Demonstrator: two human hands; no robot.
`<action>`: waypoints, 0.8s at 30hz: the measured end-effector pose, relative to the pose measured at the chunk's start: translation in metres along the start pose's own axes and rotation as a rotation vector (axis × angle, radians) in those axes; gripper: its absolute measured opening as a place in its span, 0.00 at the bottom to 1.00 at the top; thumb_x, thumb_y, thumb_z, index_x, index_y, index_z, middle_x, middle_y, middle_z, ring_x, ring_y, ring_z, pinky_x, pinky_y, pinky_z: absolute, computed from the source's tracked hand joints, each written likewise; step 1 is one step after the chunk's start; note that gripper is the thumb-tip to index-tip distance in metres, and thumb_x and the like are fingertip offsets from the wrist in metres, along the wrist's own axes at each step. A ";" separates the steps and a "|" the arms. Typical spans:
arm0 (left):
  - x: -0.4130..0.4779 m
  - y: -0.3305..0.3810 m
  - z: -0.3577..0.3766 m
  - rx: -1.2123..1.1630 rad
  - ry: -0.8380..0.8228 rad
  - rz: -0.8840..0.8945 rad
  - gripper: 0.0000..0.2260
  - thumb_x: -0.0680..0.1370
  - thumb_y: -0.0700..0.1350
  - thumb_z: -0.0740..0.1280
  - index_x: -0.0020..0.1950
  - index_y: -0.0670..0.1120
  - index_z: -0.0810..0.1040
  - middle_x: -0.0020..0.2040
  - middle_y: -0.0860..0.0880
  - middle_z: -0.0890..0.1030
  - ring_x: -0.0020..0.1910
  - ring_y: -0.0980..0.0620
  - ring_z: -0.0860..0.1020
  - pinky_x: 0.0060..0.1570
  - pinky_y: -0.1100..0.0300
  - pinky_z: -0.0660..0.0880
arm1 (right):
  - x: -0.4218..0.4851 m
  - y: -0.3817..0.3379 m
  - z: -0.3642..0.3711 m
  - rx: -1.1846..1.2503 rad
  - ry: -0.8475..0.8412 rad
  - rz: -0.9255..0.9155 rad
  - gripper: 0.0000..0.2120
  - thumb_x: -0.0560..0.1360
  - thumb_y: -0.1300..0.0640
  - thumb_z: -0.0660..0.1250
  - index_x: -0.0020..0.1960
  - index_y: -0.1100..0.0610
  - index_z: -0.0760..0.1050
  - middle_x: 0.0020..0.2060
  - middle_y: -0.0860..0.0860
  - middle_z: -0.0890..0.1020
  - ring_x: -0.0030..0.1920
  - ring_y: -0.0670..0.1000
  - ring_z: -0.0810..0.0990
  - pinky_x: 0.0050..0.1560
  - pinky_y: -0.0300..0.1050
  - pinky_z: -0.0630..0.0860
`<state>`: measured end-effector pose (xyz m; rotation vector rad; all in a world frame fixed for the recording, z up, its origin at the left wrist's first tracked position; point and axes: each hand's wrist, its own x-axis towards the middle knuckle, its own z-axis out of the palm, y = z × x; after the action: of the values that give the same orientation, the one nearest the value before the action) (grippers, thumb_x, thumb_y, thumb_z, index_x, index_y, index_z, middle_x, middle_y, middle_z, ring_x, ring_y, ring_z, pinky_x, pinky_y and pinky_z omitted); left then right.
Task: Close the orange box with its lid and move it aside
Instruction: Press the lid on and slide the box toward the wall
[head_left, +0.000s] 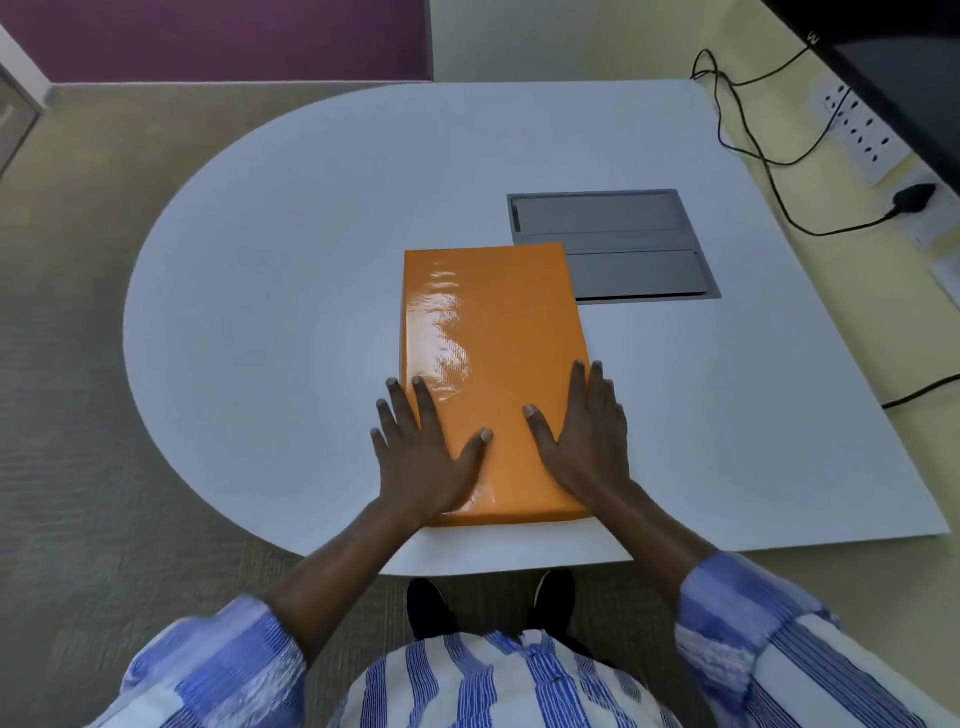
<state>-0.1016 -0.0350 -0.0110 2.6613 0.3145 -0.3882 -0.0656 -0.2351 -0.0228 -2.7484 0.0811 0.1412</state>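
Orange box (493, 374) lies flat on the table (285, 260), lid on, near end close to the near edge, far right corner overlapping the grey inset panel (623, 239). Left hand (421, 452) flat, fingers spread, on the box's near left corner, outer fingers hanging over the left side. Right hand (587, 436) flat on the near right corner, fingers along the right edge. Neither hand clamps anything, both just press on top. Black cable (753, 140) runs along the table's far right edge.
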 end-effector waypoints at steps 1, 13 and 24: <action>0.017 0.004 -0.004 0.004 0.026 0.019 0.49 0.75 0.75 0.51 0.81 0.46 0.32 0.81 0.40 0.32 0.81 0.36 0.38 0.77 0.37 0.45 | 0.016 -0.006 -0.002 0.006 -0.003 -0.020 0.44 0.78 0.31 0.53 0.82 0.55 0.43 0.82 0.58 0.48 0.80 0.61 0.50 0.77 0.63 0.52; 0.114 0.009 0.003 0.111 0.154 0.099 0.41 0.79 0.71 0.46 0.83 0.47 0.41 0.82 0.42 0.36 0.81 0.38 0.38 0.77 0.36 0.44 | 0.104 -0.041 0.017 -0.130 -0.007 -0.031 0.41 0.79 0.31 0.46 0.82 0.56 0.45 0.82 0.58 0.44 0.81 0.61 0.42 0.76 0.68 0.46; 0.101 -0.021 -0.006 -0.264 0.136 0.177 0.40 0.80 0.67 0.56 0.83 0.51 0.42 0.84 0.47 0.42 0.82 0.45 0.45 0.77 0.44 0.48 | 0.080 -0.037 0.007 0.049 0.000 0.039 0.41 0.78 0.35 0.59 0.81 0.55 0.50 0.81 0.58 0.50 0.81 0.59 0.49 0.76 0.65 0.52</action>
<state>-0.0120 0.0015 -0.0458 2.4351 0.1559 -0.1018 0.0158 -0.2007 -0.0243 -2.6985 0.1361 0.1484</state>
